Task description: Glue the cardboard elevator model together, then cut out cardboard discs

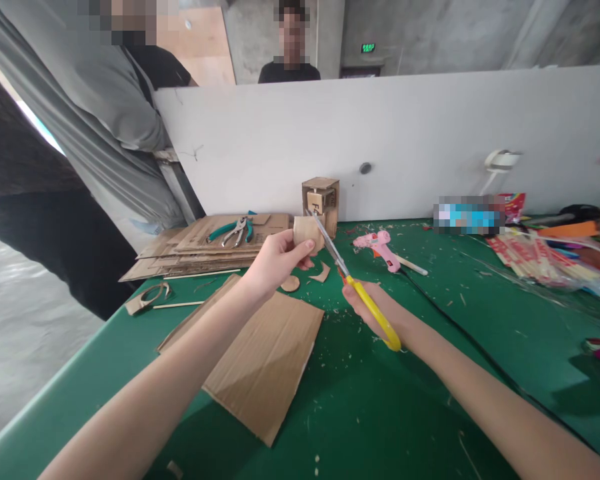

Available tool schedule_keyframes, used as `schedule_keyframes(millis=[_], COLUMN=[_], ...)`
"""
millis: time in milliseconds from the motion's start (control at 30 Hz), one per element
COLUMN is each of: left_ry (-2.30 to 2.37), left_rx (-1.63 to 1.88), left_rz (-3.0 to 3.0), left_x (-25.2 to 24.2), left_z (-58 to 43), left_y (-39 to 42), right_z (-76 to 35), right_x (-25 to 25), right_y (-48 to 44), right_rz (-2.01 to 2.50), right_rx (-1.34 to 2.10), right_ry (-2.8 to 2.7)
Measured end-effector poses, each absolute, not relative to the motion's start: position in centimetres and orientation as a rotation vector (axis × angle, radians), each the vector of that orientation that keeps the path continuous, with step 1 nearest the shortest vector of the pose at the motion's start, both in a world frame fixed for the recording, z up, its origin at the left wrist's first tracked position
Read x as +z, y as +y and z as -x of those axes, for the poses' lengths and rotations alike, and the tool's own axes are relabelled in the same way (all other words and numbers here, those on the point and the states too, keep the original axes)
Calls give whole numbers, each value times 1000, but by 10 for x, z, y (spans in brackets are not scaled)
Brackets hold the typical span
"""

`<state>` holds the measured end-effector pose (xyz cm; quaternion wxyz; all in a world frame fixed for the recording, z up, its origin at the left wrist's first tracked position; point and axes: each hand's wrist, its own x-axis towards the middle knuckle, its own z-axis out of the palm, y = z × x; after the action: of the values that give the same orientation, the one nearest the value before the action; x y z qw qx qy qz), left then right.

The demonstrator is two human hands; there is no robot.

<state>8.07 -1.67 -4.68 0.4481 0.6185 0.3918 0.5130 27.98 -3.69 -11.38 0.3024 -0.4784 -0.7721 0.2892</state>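
My left hand (286, 259) pinches a small piece of cardboard (306, 230) between thumb and fingers, above the table. In my right hand (373, 308) is a pair of scissors (367, 305) with yellow handles, its blades slanting up to the left against the right edge of the piece. Whether the blades grip the cardboard, I cannot tell. Below lie a round cardboard disc (290, 284) and a curved offcut (321, 273). A large cardboard sheet (267, 353) rests on the table under my left forearm. Just behind the held piece stands a small cardboard box (321, 183).
Pliers (237, 232) lie on stacked cardboard (195, 247) at the left. A pink glue gun (380, 248) with a black cord rests right of centre. Packets of sticks (530, 257) lie far right. A white partition (405, 140) closes the green table's (380, 413) back. Two people stand beyond.
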Motion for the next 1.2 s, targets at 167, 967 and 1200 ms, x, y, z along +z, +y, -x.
schedule_keyframes(millis=[167,967,1200], left_ry=[980,956,979], left_rx=[1210,1360,1362], left_rz=[-1570,-1377,-1502], left_x=[-46,-61,-63], left_z=[-73,-88,-90], left_y=[-12,-11,-12], right_z=[-282,-275,-276], right_x=[-112,-109,-117], right_y=[-35,-46,-39], right_rz=[1251,1280,1163], right_rx=[740,845,892], right_ry=[-2102,-1997,-2043])
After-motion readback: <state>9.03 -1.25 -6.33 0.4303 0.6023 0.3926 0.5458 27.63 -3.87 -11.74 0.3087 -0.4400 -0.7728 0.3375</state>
